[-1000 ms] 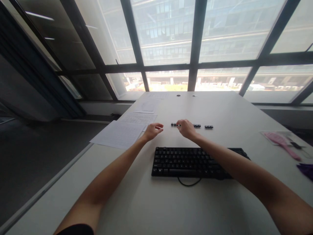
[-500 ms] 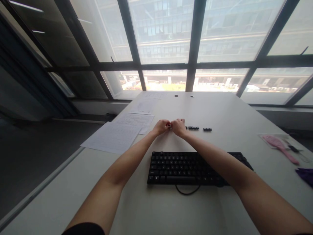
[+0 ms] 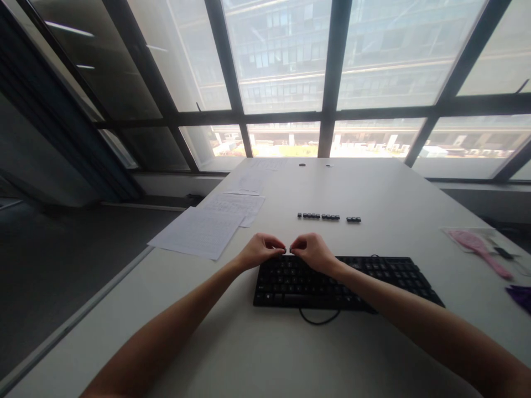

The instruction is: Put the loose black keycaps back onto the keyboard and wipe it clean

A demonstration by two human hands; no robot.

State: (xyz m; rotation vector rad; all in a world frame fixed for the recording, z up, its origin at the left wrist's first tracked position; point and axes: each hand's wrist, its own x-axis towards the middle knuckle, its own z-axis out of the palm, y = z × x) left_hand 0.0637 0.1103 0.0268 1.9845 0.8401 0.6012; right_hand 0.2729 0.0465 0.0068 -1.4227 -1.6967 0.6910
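Note:
My left hand (image 3: 262,249) is over the keyboard's upper left edge, its thumb and fingers pinched on a small dark keycap (image 3: 284,251). Close beside it, my right hand (image 3: 313,251) pinches another small dark keycap (image 3: 291,250), the two fingertips a short gap apart. Beneath both hands lies a black keyboard (image 3: 307,300), partly covered by my right hand and forearm. Farther back on the table, a row of black keycaps (image 3: 331,217) stands in short groups, with a single keycap (image 3: 299,215) at its left end.
Printed paper sheets (image 3: 199,232) overlap along the left side of the white table (image 3: 232,342). To the right lie a pink hairbrush (image 3: 477,249) and a purple cloth-like item (image 3: 520,296). A black cable (image 3: 318,322) loops out at the keyboard's front. Windows stand behind the table.
Both hands have come back from the keycap row to the keyboard's rear edge, each with a small keycap in its fingertips. The left end of the row is now uncovered.

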